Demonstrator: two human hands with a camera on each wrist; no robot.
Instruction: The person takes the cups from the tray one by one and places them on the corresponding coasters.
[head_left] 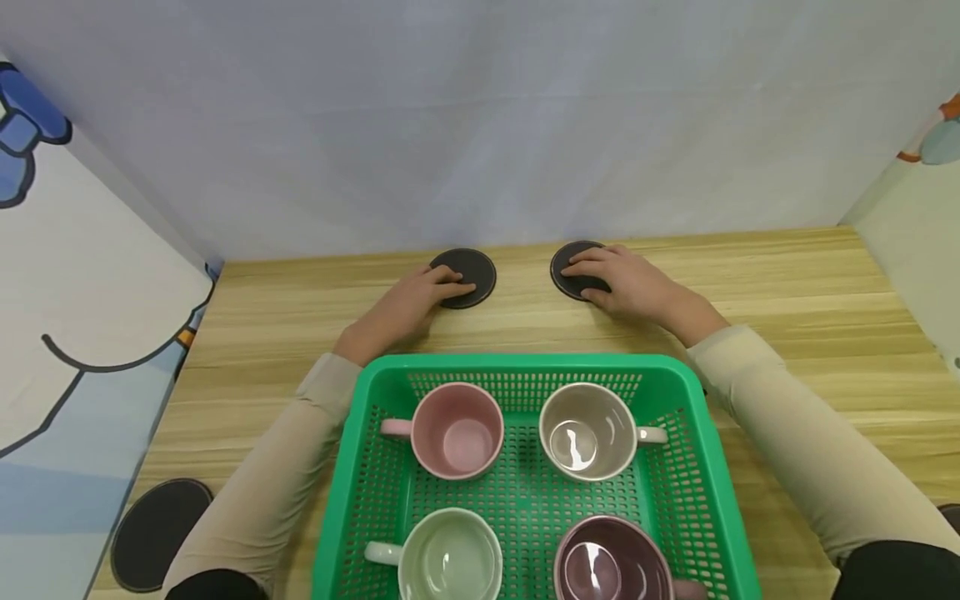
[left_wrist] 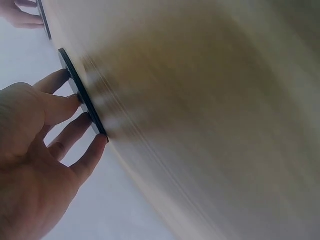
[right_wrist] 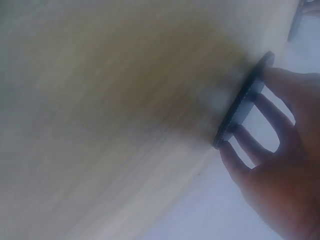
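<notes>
Resting, fingers (left_wrist: 91, 156) apart, on the left coaster (head_left: 478, 271) and right coaster (head_left: 572, 256) flat on the desk (head_left: 300, 300) (seemingly to steady both), the left hand (head_left: 411, 302) and right hand (head_left: 633, 283) reach past the basket (head_left: 517, 361).

At twelve o'clock in the head view, the scene is closed off by a pale grey, faintly creased backdrop (head_left: 480, 125), met along its foot by the far edge of a light yellow-brown, wood-grained desk (head_left: 292, 308). From eight to ten o'clock, the desk is flanked by a white, cartoon-printed side panel (head_left: 97, 258), marked with thick black outlines, blue shapes and a pale blue lower area. At two o'clock, orange and blue-grey printing is borne by a pale right-hand panel (head_left: 907, 242). The backdrop is softly lit, without hard shadows.
</notes>
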